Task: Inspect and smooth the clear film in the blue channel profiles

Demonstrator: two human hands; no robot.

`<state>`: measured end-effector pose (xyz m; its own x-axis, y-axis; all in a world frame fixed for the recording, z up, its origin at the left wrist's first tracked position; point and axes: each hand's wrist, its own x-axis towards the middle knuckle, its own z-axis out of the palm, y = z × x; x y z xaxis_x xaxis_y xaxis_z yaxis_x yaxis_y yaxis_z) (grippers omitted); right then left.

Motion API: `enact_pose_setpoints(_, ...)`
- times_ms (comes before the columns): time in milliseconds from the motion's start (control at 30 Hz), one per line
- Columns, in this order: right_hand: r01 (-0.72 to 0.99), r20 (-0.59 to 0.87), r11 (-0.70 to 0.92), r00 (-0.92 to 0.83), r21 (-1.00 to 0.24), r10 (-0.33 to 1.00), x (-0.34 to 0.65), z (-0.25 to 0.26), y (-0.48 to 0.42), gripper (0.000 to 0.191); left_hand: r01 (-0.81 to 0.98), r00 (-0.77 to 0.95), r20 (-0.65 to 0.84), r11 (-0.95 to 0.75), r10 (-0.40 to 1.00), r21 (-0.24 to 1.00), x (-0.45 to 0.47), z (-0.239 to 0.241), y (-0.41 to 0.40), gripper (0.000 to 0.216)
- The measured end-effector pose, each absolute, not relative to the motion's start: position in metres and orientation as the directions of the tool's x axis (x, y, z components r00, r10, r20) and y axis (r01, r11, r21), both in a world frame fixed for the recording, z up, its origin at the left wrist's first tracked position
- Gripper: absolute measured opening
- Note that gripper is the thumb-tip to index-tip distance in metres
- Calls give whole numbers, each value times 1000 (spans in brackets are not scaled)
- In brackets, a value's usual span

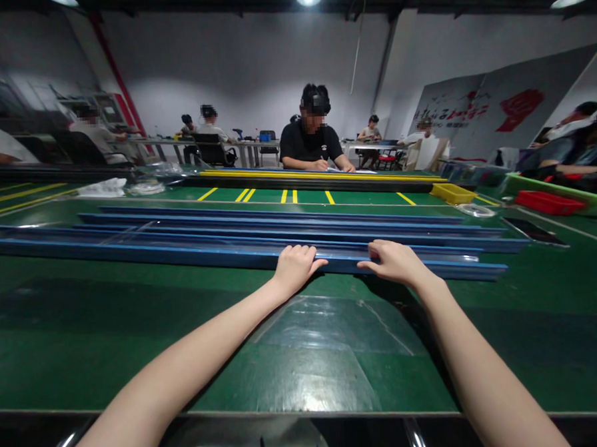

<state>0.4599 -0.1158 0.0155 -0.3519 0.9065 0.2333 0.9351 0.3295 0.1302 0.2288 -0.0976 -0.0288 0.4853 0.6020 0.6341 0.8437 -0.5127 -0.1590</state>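
Observation:
Several long blue rails (229,235) lie side by side across the green table (84,328). My left hand (295,267) rests on the nearest blue rail (130,254), fingers curled over its top edge and thumb at the front. A little to the right, my right hand (393,262) grips the same rail in the same way. Both forearms reach forward from the table's near edge.
A person in a black shirt (311,143) sits writing across the table behind a black and yellow rail (301,178). A yellow bin (452,193), a red tray (547,202) and a dark phone (534,230) lie at the right. Other people sit at far tables.

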Motion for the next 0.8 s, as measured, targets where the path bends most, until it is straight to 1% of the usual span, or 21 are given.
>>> enact_pose_setpoints(133,926,221,358,-377,121,899,454,12,-118,31,833,505,627,-524,593,-176,228,-30,-99,39)
enact_pose_setpoints(267,897,292,434,-439,86,850,437,5,-119,28,829,513,618,-529,595,-179,228,-30,-99,37)
enact_pose_setpoints(400,865,349,489,-494,109,796,422,0,-117,24,829,510,614,-535,602,-163,229,-30,-99,35)
enact_pose_setpoints(600,853,288,506,-520,128,804,421,7,-114,19,820,509,623,-554,594,-142,228,-30,-100,34)
enact_pose_setpoints(800,880,226,463,-475,106,851,433,17,-116,20,782,558,624,-599,547,-175,228,-27,-102,31)
